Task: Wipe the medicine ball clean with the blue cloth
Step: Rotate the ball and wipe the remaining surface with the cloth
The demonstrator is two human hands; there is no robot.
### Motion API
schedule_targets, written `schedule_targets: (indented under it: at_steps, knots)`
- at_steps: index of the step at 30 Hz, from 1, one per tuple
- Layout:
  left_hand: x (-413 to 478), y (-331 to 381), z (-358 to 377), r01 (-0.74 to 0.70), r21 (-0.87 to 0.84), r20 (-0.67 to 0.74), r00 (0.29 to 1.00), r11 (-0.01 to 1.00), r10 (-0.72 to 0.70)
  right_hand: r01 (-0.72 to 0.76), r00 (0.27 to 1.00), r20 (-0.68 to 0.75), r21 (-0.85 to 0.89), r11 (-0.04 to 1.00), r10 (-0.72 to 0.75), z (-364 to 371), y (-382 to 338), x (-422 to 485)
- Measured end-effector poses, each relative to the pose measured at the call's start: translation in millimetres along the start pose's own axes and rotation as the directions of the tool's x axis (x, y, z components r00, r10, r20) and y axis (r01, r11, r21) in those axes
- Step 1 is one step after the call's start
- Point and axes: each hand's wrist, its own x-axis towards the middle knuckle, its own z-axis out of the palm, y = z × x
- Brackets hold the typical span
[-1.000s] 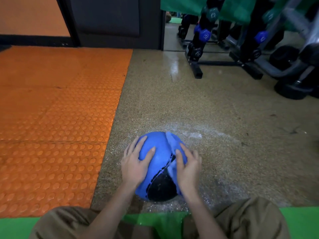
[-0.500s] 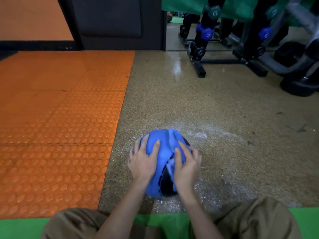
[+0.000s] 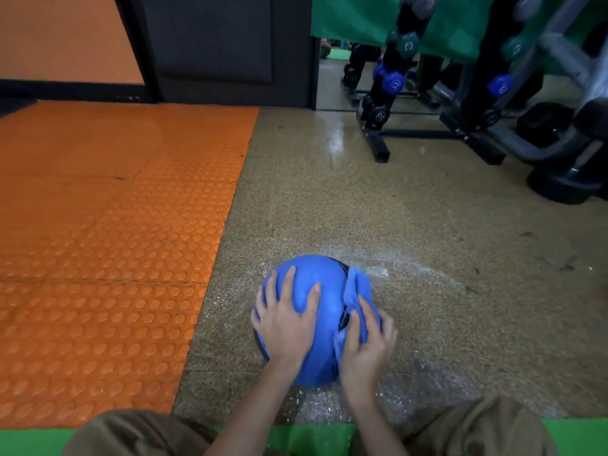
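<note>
Medicine ball [image 3: 314, 301], blue with a black panel just showing along its right seam, sits on the speckled floor [image 3: 329, 209] close in front of the kneeling person, between the two forearms. The left hand [image 3: 284, 319] lies flat and spread over the ball's near-left face, fingers [image 3: 289, 281] splayed and gripping nothing; it looks set there as a brace, so the round ball does not roll away under the rubbing. The right hand [image 3: 367, 343] presses the blue cloth [image 3: 357, 292] against the ball's right side, fingers curled loosely over the bunched fabric, with a fold of it riding up past the fingertips toward the far side. Holding the cloth bunched rather than flat probably gives a firmer pad for scrubbing the seam.

A pale, glittering wet or dusty patch [image 3: 391, 264] spreads on the floor around and beyond the ball. To the left, the studded orange mat [image 3: 108, 258] begins, its edge near the ball but apart from it. Far right stands a dumbbell rack [image 3: 381, 103] with heavy black equipment beside it, well apart from the work. A green mat [image 3: 309, 436] lies under the knees. Nothing blocks either hand; the ball's underside alone stays out of reach until it is turned.
</note>
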Motion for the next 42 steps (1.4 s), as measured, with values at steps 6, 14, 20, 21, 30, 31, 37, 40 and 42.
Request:
schedule_targets:
  at_steps: [6, 14, 20, 21, 30, 31, 37, 40, 42]
  knots:
    - [-3, -30, -18, -0.127, -0.214, 0.008, 0.991, 0.969, 0.132, -0.105, 0.913, 0.371, -0.193, 0.976, 0.172, 12, 7, 97]
    - [5, -27, 5, 0.108, -0.394, 0.109, 0.992, 0.913, -0.071, 0.251, 0.964, 0.116, -0.108, 0.962, -0.238, -27, -12, 1]
    - [-18, -26, 12, 0.056, -0.36, 0.039, 0.998, 0.931, -0.045, 0.216, 0.837, 0.548, -0.329, 0.919, 0.0, 16, -30, 97]
    - [-20, -23, 14, 0.064, -0.353, 0.023, 0.998, 0.933, -0.059, 0.234, 0.813, 0.582, -0.354, 0.905, 0.018, 23, -30, 103]
    - [12, -9, 20, 0.082, -0.269, 0.121, 0.991, 0.96, -0.051, 0.514, 0.833, 0.374, -0.25, 0.821, -0.408, -13, -19, -1]
    - [11, -7, 20, 0.08, -0.255, 0.121, 0.991, 0.964, -0.05, 0.506, 0.842, 0.364, -0.28, 0.816, -0.398, -9, -20, 11]
    - [-3, 5, 18, 0.092, -0.207, 0.135, 0.989, 0.974, -0.065, 0.03, 0.836, 0.507, -0.423, 0.906, 0.209, 29, -23, 130]
    - [5, 9, 21, 0.12, -0.206, 0.144, 0.985, 0.971, -0.091, 0.116, 0.863, 0.49, -0.432, 0.895, 0.124, 22, -23, 119]
    - [12, 9, 23, 0.12, -0.217, 0.145, 0.985, 0.969, -0.089, 0.27, 0.913, 0.392, -0.367, 0.89, -0.115, 6, -19, 78]
